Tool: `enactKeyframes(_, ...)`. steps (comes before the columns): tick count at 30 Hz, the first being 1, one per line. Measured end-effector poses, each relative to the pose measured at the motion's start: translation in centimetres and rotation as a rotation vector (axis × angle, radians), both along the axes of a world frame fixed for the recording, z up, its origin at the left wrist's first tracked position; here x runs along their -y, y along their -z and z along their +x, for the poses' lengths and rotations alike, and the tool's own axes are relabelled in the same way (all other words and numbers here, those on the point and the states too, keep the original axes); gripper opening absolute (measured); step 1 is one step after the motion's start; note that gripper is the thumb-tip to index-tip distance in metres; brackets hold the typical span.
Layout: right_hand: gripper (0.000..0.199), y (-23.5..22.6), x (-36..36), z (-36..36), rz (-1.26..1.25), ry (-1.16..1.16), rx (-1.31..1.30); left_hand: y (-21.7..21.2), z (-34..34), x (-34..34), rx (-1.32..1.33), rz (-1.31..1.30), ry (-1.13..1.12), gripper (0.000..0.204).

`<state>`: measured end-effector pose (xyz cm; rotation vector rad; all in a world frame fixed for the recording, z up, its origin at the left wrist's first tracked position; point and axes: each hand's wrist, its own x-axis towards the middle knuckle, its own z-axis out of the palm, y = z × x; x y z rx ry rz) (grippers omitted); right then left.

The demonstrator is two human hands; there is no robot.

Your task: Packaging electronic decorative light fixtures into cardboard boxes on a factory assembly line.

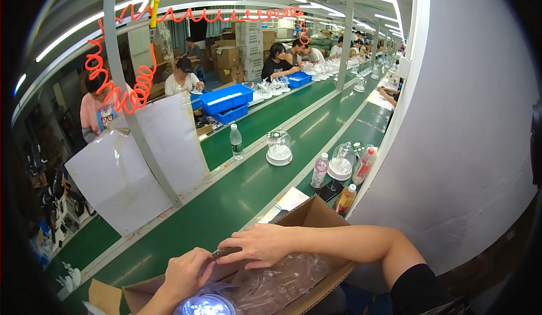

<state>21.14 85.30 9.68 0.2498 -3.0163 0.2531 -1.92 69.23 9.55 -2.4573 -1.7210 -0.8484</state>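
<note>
In front of me stands an open cardboard box [322, 213] with a clear plastic bag [276, 292] spread inside it. My left hand [186, 275] is closed in a pinch near the box's far rim; what its fingertips hold is too small to make out. Reaching across from the right, my right hand [262, 246] has its fingers apart, and their tips touch the rim beside the left fingertips. A round lit object [206, 305] glows white in the box below my left hand, partly hidden by my forearm and clear plastic.
A green conveyor belt [248, 188] runs beyond the box, carrying a clear dome on a white base [279, 154]. Drink bottles [319, 171], another dome [341, 162] and a phone [329, 190] stand right. Blue bins [227, 98], white boards [121, 179] and several workers are across the line.
</note>
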Motion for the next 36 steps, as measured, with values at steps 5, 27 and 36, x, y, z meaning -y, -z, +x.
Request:
enactKeyframes(5, 0.07, 0.21, -0.21, -0.01, -0.002, -0.014, -0.02, -0.23, 0.14, 0.01, -0.004, -0.007, -0.005, 0.022)
enactKeyframes(27, 0.067, 0.41, -0.24, -0.02, -0.001, -0.024, -0.06, 0.29, -0.03, -0.18, -0.016, 0.047, 0.005, 0.019)
enactKeyframes(36, 0.067, 0.24, -0.18, 0.04, 0.011, -0.022, -0.055, 0.14, -0.04, -0.22, -0.019, 0.042, 0.005, 0.018)
